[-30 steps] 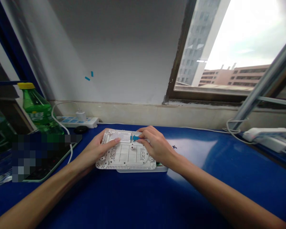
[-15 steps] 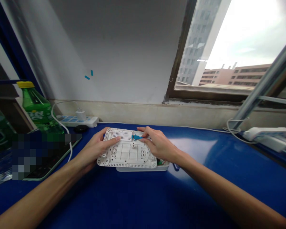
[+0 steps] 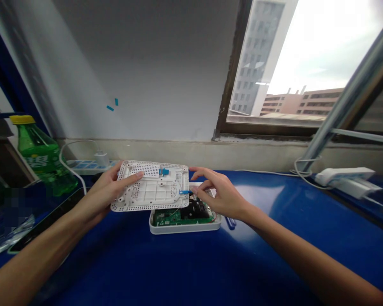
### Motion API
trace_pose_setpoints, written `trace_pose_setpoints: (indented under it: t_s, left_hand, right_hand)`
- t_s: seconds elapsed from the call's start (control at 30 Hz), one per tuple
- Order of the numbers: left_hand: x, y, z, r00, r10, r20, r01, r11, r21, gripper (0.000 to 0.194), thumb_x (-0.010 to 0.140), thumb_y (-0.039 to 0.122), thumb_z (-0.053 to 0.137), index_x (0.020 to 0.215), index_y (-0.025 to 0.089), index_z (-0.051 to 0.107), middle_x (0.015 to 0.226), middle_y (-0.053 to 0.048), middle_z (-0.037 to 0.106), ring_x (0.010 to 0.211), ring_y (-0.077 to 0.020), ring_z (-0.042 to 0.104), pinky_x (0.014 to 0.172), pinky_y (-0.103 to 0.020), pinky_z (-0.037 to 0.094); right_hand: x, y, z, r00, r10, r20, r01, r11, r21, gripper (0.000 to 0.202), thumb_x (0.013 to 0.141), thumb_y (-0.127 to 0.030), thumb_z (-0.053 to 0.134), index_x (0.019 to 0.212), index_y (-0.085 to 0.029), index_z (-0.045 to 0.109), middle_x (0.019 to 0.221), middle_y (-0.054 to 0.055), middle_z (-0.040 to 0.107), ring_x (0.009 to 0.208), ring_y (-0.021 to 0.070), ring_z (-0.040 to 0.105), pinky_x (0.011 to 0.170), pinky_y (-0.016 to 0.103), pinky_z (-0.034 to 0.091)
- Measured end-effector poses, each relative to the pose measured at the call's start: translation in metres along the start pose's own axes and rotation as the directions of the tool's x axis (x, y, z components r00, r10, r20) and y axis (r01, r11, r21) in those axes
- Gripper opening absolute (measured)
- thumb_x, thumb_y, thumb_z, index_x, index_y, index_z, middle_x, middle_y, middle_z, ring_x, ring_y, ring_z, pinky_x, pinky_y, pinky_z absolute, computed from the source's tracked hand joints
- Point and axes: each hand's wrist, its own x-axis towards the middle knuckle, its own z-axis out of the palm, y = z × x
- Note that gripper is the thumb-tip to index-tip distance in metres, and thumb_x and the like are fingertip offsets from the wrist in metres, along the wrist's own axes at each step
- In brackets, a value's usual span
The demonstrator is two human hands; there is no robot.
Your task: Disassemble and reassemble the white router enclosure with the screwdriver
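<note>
My left hand (image 3: 107,191) grips the left side of a white perforated plastic cover (image 3: 156,194), thumb on its inner face. A blue connector piece (image 3: 164,171) sits near the cover's upper middle. My right hand (image 3: 221,193) pinches a thin blue strip (image 3: 184,192) at the cover's right edge, thumb and index finger together. Below and behind the cover lies a white casing (image 3: 185,230) with a green circuit board (image 3: 170,216) and black parts inside. The cover hides part of the casing.
On the left stand a green bottle (image 3: 40,157) and a dark phone-like device (image 3: 47,216). A power strip (image 3: 89,166) lies near the wall. White adapters (image 3: 344,176) are at the right, and a blue tool (image 3: 230,223) lies beside the casing.
The cover has moved left and up with my left hand, uncovering the circuit board. My right hand has left the blue connector and now pinches a thin blue strip. The view has shifted slightly.
</note>
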Motion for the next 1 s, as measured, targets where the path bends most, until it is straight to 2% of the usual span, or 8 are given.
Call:
trace_pose_setpoints:
  t_s: [0.1,0.2,0.4,0.57,0.73,0.83,0.9,1.0]
  left_hand:
    - [0.003,0.014,0.004,0.994,0.112,-0.012,-0.112,0.993,0.050,0.045,0.070,0.032,0.089,0.108,0.024,0.067,0.106,-0.007,0.077,0.082,-0.0245,0.077,0.067,-0.029,0.064]
    - [0.007,0.026,0.017,0.967,0.255,0.026,-0.256,0.956,0.143,0.044,0.074,0.037,0.086,0.111,0.025,0.066,0.104,-0.006,0.076,0.086,-0.0238,0.075,0.068,-0.029,0.063]
    - [0.013,0.046,0.067,0.849,0.488,0.204,-0.528,0.767,0.365,0.039,0.083,0.042,0.077,0.115,0.025,0.064,0.086,-0.002,0.071,0.073,-0.0202,0.069,0.054,-0.021,0.055]
    - [0.012,0.061,0.110,0.759,0.598,0.257,-0.646,0.640,0.417,0.034,0.082,0.035,0.079,0.112,0.025,0.067,0.087,-0.001,0.071,0.077,-0.0207,0.067,0.062,-0.023,0.053]
    - [0.019,0.048,0.152,0.814,0.550,0.188,-0.581,0.761,0.287,0.035,0.088,0.035,0.071,0.118,0.025,0.056,0.096,-0.002,0.069,0.086,-0.0220,0.069,0.073,-0.031,0.058]
    - [0.027,0.033,0.172,0.834,0.449,0.321,-0.541,0.778,0.319,0.035,0.095,0.041,0.061,0.123,0.024,0.053,0.094,-0.005,0.070,0.081,-0.0228,0.069,0.073,-0.036,0.057]
    - [0.031,0.025,0.177,0.816,0.406,0.411,-0.561,0.725,0.400,0.046,0.098,0.047,0.054,0.136,0.024,0.047,0.098,-0.008,0.072,0.086,-0.0261,0.069,0.079,-0.042,0.056]
    - [0.036,0.018,0.170,0.737,0.326,0.592,-0.668,0.486,0.564,0.066,0.097,0.053,0.054,0.154,0.027,0.035,0.120,-0.015,0.069,0.114,-0.0360,0.062,0.098,-0.055,0.046]
  right_hand:
    - [-0.006,-0.001,-0.006,0.999,0.020,-0.040,-0.024,0.995,-0.095,0.024,0.094,-0.031,0.063,0.116,-0.022,0.058,0.088,0.003,0.077,0.079,0.0204,0.075,0.085,0.038,0.055]
    - [-0.011,-0.001,-0.012,0.990,0.109,-0.090,-0.112,0.993,-0.029,0.023,0.096,-0.035,0.060,0.114,-0.022,0.057,0.091,0.005,0.076,0.083,0.0218,0.075,0.079,0.037,0.056]
    - [-0.012,0.015,-0.031,0.897,0.340,-0.283,-0.240,0.912,0.333,0.049,0.092,-0.047,0.064,0.129,-0.022,0.044,0.096,0.008,0.076,0.087,0.0234,0.074,0.079,0.040,0.058]
    - [-0.011,0.035,-0.055,0.889,0.375,-0.263,-0.236,0.867,0.439,0.050,0.087,-0.045,0.071,0.126,-0.022,0.051,0.093,0.006,0.076,0.092,0.0230,0.073,0.086,0.041,0.057]
    - [-0.013,0.048,-0.079,0.831,0.409,-0.378,-0.178,0.839,0.514,0.046,0.086,-0.057,0.068,0.114,-0.023,0.059,0.097,0.005,0.076,0.094,0.0234,0.072,0.086,0.039,0.057]
    - [-0.016,0.060,-0.097,0.765,0.476,-0.434,-0.273,0.850,0.451,0.047,0.088,-0.058,0.065,0.116,-0.021,0.059,0.101,0.008,0.077,0.097,0.0258,0.073,0.084,0.038,0.058]
    - [-0.022,0.071,-0.112,0.681,0.573,-0.456,-0.501,0.819,0.280,0.042,0.095,-0.049,0.058,0.123,-0.019,0.059,0.103,0.009,0.077,0.095,0.0251,0.074,0.078,0.035,0.059]
    - [-0.036,0.092,-0.135,0.586,0.647,-0.488,-0.665,0.728,0.166,0.040,0.099,-0.035,0.054,0.131,-0.012,0.055,0.107,0.014,0.075,0.092,0.0254,0.073,0.072,0.033,0.058]
